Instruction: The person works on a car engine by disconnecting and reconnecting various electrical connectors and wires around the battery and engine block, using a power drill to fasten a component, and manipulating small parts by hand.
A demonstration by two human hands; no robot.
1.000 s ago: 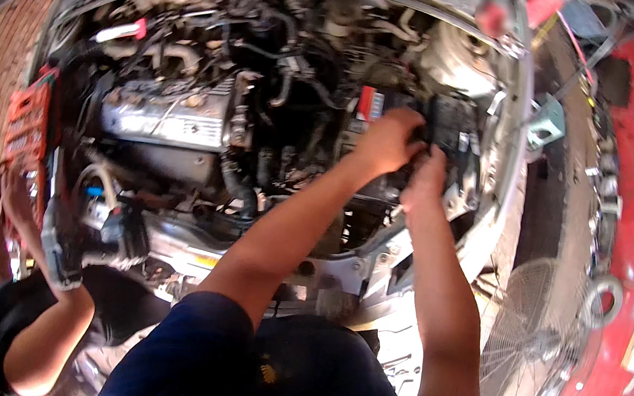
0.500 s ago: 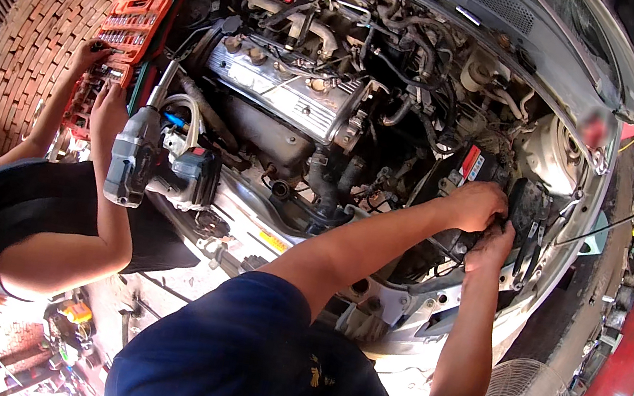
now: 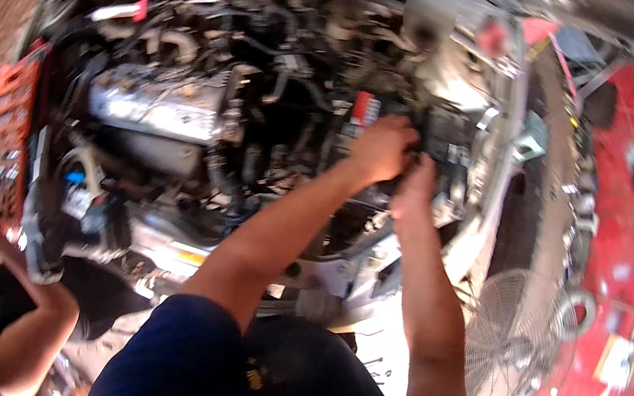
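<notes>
Both my hands are together at the right side of an open car engine bay, beside a black car battery (image 3: 382, 108) with a red and white label. My left hand (image 3: 382, 152) is closed, its fingers curled down at the battery's right edge. Close against it, my right hand (image 3: 417, 188) is also closed, fingers pointing up and inward. Whatever lies between the fingers is hidden by the hands and smeared by motion. A black box (image 3: 449, 136) sits just right of my hands.
The silver engine cover (image 3: 156, 104) lies left. A cordless impact wrench (image 3: 46, 215) rests by the front edge. Another person's arm (image 3: 39, 332) is at lower left, near an orange socket set case (image 3: 15, 114). A fan (image 3: 513, 331) and a red panel (image 3: 606, 272) stand right.
My view has swung right, so the engine bay and the other person sit farther left, blurred. Both my hands remain together beside the battery.
</notes>
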